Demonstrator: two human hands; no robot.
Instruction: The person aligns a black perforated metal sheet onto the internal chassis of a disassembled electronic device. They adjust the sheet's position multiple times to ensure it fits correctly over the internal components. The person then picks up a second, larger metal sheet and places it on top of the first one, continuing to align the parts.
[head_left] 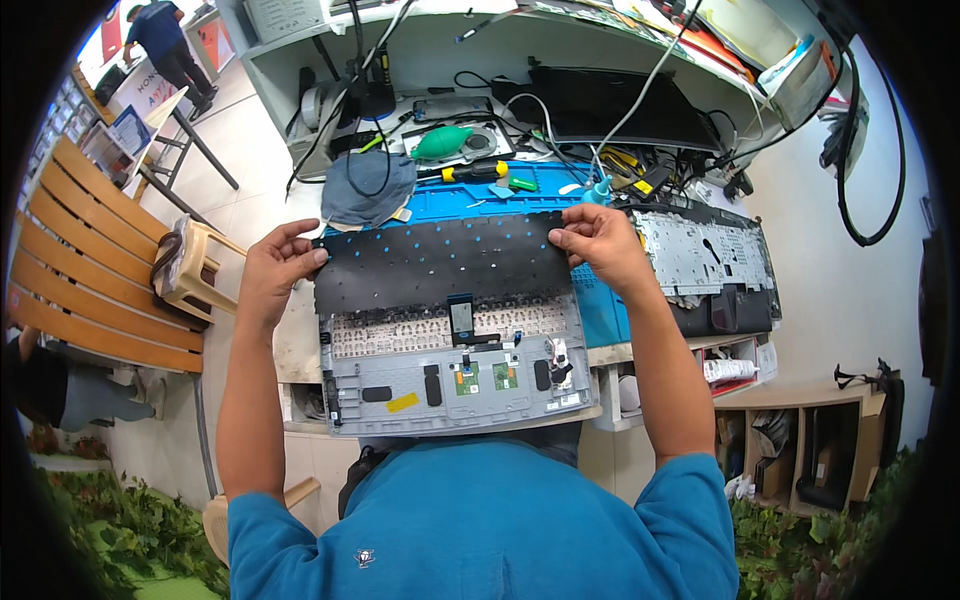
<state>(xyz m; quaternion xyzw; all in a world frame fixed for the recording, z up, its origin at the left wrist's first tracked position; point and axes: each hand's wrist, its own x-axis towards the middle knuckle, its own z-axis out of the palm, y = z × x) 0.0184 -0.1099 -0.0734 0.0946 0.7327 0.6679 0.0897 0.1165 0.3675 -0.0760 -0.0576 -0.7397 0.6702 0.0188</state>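
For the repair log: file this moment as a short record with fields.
left hand: pinches the left top corner of the black sheet
right hand: pinches its right top corner
black sheet: lifted off the grey laptop cover
surface: blue mat
nearby: second keyboard frame, yellow-handled screwdriver, green blower

Dark flat monitor screen (610, 105) stands at back of worktop, well beyond the right grip (597, 240), unlit, black, rectangular. Small yellow label strip (403, 402) sits on the grey laptop case, nearer the person than both grips, below & right of the left grip (272, 268). Yellow-black tag (648, 183) lies just beyond the right grip, to its right. Far upper left, well beyond the left grip, a blue-white sign board (130, 128) leans by the floor, next to a white banner w/ dark print (140, 90).
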